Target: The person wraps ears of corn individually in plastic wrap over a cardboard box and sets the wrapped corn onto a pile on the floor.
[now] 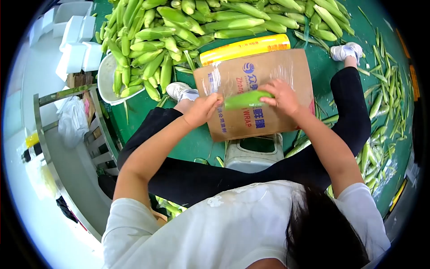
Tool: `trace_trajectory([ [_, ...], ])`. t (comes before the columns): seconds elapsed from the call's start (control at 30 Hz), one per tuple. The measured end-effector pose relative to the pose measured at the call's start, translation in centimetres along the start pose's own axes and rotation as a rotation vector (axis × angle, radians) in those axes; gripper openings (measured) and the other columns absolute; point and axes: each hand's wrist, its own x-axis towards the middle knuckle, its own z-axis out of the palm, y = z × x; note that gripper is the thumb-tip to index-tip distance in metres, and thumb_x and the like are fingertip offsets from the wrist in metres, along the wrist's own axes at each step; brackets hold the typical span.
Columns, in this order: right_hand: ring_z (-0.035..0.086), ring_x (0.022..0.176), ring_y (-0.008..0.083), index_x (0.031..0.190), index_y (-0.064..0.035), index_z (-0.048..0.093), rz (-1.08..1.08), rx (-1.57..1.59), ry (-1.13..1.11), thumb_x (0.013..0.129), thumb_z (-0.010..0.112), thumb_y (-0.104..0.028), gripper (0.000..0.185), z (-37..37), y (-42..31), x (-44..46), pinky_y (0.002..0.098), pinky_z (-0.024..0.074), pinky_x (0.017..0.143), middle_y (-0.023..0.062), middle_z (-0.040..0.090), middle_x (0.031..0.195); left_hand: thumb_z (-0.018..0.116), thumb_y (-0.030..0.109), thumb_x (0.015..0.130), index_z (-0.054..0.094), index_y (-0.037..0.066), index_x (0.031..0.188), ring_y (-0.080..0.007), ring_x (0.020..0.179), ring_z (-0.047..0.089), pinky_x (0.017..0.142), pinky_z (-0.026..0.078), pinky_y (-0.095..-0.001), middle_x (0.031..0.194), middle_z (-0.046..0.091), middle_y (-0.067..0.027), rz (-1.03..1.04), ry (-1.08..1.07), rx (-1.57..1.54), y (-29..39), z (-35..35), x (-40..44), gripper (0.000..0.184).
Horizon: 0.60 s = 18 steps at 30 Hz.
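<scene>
An ear of corn in green husk (pixel 246 99) lies crosswise above the cardboard sheet (pixel 228 123), between my two hands. My right hand (pixel 280 96) is closed around its right end. At the other end, my left hand (pixel 204 109) has its fingers pressed together close to the tip; what they hold, if anything, is too small to make out. Plastic film shines on the cardboard. A yellow roll (pixel 245 49) rests along the cardboard's far edge.
Beyond the roll is a large pile of corn (pixel 179 27), spilling into a white basin (pixel 106 80) at left. White trays (pixel 74 54) stand far left beside a metal frame (pixel 56 166). A grey stool (pixel 253 157) sits under the cardboard. Stripped husks (pixel 380 103) cover the right floor.
</scene>
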Motion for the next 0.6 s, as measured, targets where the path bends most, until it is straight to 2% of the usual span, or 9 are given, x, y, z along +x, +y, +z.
trace_trajectory([
  [0.13,0.059,0.101,0.0303,0.106,-0.0152,0.072,0.185,-0.071,-0.094,0.084,0.073,-0.039,0.032,1.0,-3.0,-0.9,0.0422,0.0474,0.089,0.0078,0.064,0.101,0.064,0.015,0.095,0.059,0.009,0.096,-0.0342,0.085,0.065,0.071,0.052,-0.0430,0.090,0.065,-0.0132,0.231,-0.174,-0.040,-1.3,4.3,5.6,0.008],
  [0.17,0.059,0.103,0.0277,0.103,-0.0171,0.073,0.169,-0.162,-0.046,0.085,0.072,-0.034,0.025,0.9,-3.1,0.1,0.0416,0.0466,0.090,0.0054,0.064,0.106,0.069,0.020,0.091,0.061,0.009,0.096,-0.0344,0.087,0.065,0.073,0.052,-0.0440,0.092,0.065,-0.0126,0.289,-0.168,0.127,-1.6,4.8,8.0,0.015],
  [0.27,0.061,0.104,0.0293,0.100,-0.0130,0.071,0.101,-0.331,0.184,0.083,0.072,-0.024,0.020,1.0,-2.0,3.7,0.0436,0.0471,0.089,0.0084,0.063,0.114,0.081,0.032,0.077,0.064,0.009,0.102,-0.0357,0.094,0.064,0.081,0.053,-0.0456,0.107,0.066,-0.0103,0.468,-0.166,0.600,-1.9,3.4,16.2,0.037],
  [0.33,0.061,0.107,0.0301,0.101,-0.0108,0.070,0.303,-0.336,0.170,0.083,0.072,-0.023,0.021,0.4,-0.4,7.5,0.0437,0.0481,0.089,0.0098,0.063,0.118,0.085,0.036,0.072,0.063,0.011,0.115,-0.0338,0.101,0.065,0.086,0.052,-0.0459,0.122,0.063,-0.0119,0.084,-0.579,0.355,0.3,-0.5,21.2,0.054],
  [0.4,0.062,0.108,0.0312,0.105,-0.0092,0.069,0.399,-0.293,0.066,0.084,0.072,-0.023,0.025,0.3,-0.4,9.9,0.0437,0.0489,0.089,0.0112,0.063,0.121,0.080,0.034,0.079,0.059,0.011,0.128,-0.0327,0.105,0.065,0.089,0.053,-0.0438,0.129,0.060,-0.0144,-0.009,-0.429,0.363,0.9,-4.7,24.7,0.058],
  [0.47,0.062,0.109,0.0325,0.110,-0.0080,0.067,0.408,-0.203,-0.147,0.084,0.072,-0.024,0.031,0.4,-1.6,10.6,0.0435,0.0495,0.090,0.0126,0.063,0.123,0.073,0.034,0.088,0.054,0.011,0.137,-0.0325,0.110,0.065,0.092,0.053,-0.0412,0.129,0.060,-0.0149,0.103,-0.065,0.469,0.6,-6.2,26.9,0.058],
  [0.5,0.062,0.109,0.0311,0.119,-0.0101,0.064,0.233,-0.141,-0.095,0.083,0.073,-0.027,0.041,2.2,-1.9,9.7,0.0421,0.0499,0.092,0.0136,0.063,0.121,0.065,0.032,0.095,0.056,0.013,0.136,-0.0328,0.117,0.062,0.097,0.051,-0.0376,0.132,0.060,-0.0141,0.136,-0.098,0.384,0.7,-6.1,27.4,0.046],
  [0.53,0.064,0.107,0.0294,0.126,-0.0121,0.062,0.058,-0.376,-0.011,0.080,0.076,-0.031,0.052,2.2,-3.8,9.7,0.0425,0.0501,0.092,0.0135,0.064,0.120,0.063,0.033,0.096,0.057,0.016,0.137,-0.0319,0.124,0.057,0.103,0.046,-0.0396,0.137,0.057,-0.0138,0.170,-0.167,0.215,0.6,-4.8,27.7,0.045],
  [0.6,0.064,0.109,0.0282,0.130,-0.0138,0.061,0.099,-0.476,-0.153,0.076,0.080,-0.032,0.061,2.3,-4.0,9.9,0.0427,0.0496,0.095,0.0124,0.065,0.123,0.059,0.035,0.099,0.058,0.022,0.139,-0.0301,0.137,0.048,0.113,0.038,-0.0436,0.146,0.051,-0.0133,0.246,-0.318,-0.121,-0.4,-0.1,27.7,0.042],
])
